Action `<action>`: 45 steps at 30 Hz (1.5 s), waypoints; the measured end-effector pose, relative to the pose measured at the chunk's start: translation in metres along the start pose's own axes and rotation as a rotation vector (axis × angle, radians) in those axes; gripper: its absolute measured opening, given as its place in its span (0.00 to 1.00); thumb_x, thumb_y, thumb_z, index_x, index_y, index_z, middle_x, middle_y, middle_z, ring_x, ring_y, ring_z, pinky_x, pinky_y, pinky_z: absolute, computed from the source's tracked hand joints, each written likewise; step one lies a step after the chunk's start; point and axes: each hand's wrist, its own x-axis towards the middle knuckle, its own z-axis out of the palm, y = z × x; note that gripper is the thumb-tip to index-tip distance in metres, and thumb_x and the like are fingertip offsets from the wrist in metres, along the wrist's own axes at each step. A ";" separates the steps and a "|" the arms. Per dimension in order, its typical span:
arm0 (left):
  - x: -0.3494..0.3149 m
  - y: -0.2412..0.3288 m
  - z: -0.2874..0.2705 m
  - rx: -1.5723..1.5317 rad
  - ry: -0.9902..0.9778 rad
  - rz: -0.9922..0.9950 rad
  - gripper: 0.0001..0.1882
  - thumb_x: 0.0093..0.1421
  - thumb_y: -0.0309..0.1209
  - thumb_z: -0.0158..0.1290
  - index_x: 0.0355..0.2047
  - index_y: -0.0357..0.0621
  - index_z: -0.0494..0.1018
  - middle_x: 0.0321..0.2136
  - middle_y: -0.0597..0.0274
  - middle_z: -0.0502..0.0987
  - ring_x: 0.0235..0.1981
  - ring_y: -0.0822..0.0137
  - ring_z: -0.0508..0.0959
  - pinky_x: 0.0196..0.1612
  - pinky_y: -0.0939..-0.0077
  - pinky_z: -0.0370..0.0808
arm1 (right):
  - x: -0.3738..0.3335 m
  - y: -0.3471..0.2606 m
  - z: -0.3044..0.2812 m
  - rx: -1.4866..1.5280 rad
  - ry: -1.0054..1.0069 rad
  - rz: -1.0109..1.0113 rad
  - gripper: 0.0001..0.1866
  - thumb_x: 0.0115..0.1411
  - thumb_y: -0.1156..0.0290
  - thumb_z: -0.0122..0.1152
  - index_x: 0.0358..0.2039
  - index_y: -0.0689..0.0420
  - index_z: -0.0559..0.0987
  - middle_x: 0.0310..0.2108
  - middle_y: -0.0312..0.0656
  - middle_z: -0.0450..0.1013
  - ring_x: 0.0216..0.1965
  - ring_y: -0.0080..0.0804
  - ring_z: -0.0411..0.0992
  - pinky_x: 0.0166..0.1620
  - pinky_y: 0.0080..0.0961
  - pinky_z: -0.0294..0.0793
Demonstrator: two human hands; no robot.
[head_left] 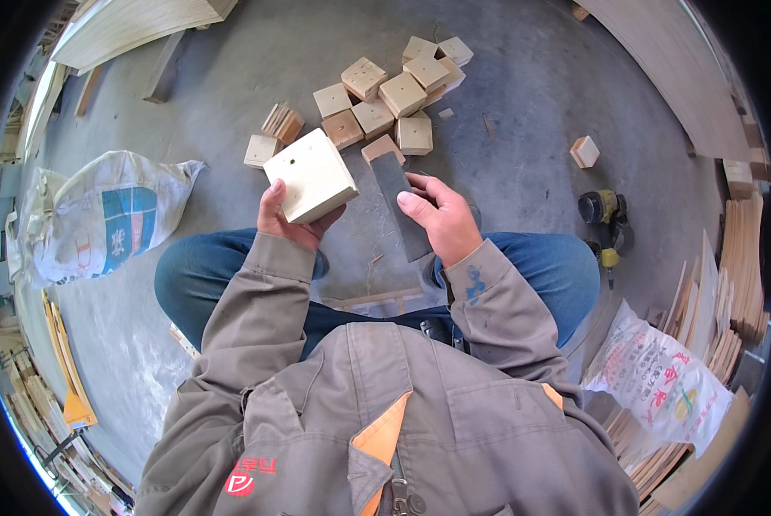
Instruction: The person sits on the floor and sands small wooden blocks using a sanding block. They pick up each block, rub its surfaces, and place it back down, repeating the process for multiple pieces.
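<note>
My left hand [275, 215] grips a square, pale wooden block [310, 179] from below, thumb on its near left edge. The block is tilted, its broad face up, with a small dark hole in that face. In my right hand [448, 222] is a long, flat, dark grey sanding block [393, 199], pinched along its right side with the thumb on top. The sanding block stands apart from the wooden block, a narrow gap between them. Beyond both hands, a loose heap of similar wooden blocks [403, 95] lies on the concrete floor, each with a small hole where its face shows.
A yellow and black power drill [607, 225] lies right of my knee, a small pale block [584, 152] beyond it. A white woven sack [80, 219] is at left, another printed sack [661, 374] at lower right. Stacked boards [743, 258] line the right edge.
</note>
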 end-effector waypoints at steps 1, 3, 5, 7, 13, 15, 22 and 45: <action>0.000 -0.001 0.000 -0.006 -0.031 -0.005 0.45 0.56 0.54 0.59 0.70 0.49 0.58 0.62 0.53 0.73 0.61 0.48 0.76 0.61 0.43 0.75 | 0.000 -0.001 -0.001 0.021 0.012 -0.008 0.27 0.66 0.66 0.64 0.60 0.69 0.73 0.51 0.49 0.76 0.52 0.30 0.73 0.56 0.25 0.73; -0.001 -0.002 -0.002 -0.017 -0.092 -0.016 0.45 0.57 0.54 0.59 0.70 0.48 0.58 0.63 0.52 0.72 0.60 0.47 0.76 0.61 0.43 0.75 | 0.001 -0.003 -0.002 0.042 0.037 -0.024 0.27 0.66 0.65 0.64 0.60 0.69 0.73 0.51 0.48 0.76 0.52 0.29 0.73 0.56 0.25 0.73; -0.001 -0.002 -0.005 -0.043 -0.157 -0.044 0.46 0.57 0.52 0.60 0.70 0.46 0.58 0.63 0.50 0.72 0.60 0.46 0.76 0.61 0.43 0.76 | 0.001 -0.011 -0.002 0.067 0.069 -0.035 0.26 0.67 0.66 0.64 0.60 0.69 0.73 0.52 0.47 0.76 0.51 0.28 0.73 0.56 0.24 0.73; -0.001 -0.003 -0.008 -0.047 -0.188 -0.068 0.45 0.57 0.50 0.62 0.69 0.43 0.58 0.62 0.48 0.72 0.59 0.46 0.77 0.60 0.43 0.76 | 0.001 -0.012 -0.002 0.101 0.103 -0.052 0.26 0.67 0.67 0.64 0.60 0.68 0.73 0.52 0.47 0.76 0.51 0.27 0.73 0.56 0.23 0.73; 0.011 -0.013 -0.022 0.082 -0.228 -0.082 0.44 0.58 0.43 0.64 0.68 0.39 0.57 0.61 0.45 0.71 0.58 0.46 0.77 0.59 0.43 0.77 | 0.005 -0.011 -0.009 0.189 0.162 -0.126 0.25 0.67 0.68 0.64 0.60 0.67 0.73 0.52 0.43 0.76 0.51 0.24 0.73 0.55 0.20 0.73; 0.013 -0.017 -0.026 0.081 -0.250 -0.081 0.41 0.57 0.41 0.65 0.65 0.35 0.60 0.57 0.46 0.73 0.55 0.49 0.79 0.57 0.49 0.79 | 0.003 -0.014 -0.009 0.222 0.167 -0.132 0.25 0.67 0.67 0.64 0.60 0.67 0.73 0.51 0.42 0.76 0.51 0.24 0.73 0.55 0.20 0.72; 0.023 -0.027 -0.034 0.208 -0.300 -0.088 0.40 0.55 0.40 0.67 0.62 0.32 0.65 0.53 0.48 0.77 0.53 0.57 0.80 0.57 0.62 0.78 | -0.001 -0.017 -0.003 0.282 0.121 -0.142 0.25 0.68 0.69 0.63 0.62 0.67 0.72 0.52 0.43 0.76 0.51 0.24 0.73 0.56 0.20 0.72; 0.008 -0.014 -0.020 0.136 -0.164 -0.003 0.50 0.49 0.31 0.69 0.70 0.38 0.56 0.61 0.46 0.71 0.60 0.49 0.76 0.61 0.54 0.77 | -0.002 -0.020 -0.014 0.306 0.005 0.068 0.26 0.67 0.68 0.62 0.61 0.69 0.72 0.51 0.43 0.76 0.50 0.26 0.73 0.57 0.22 0.72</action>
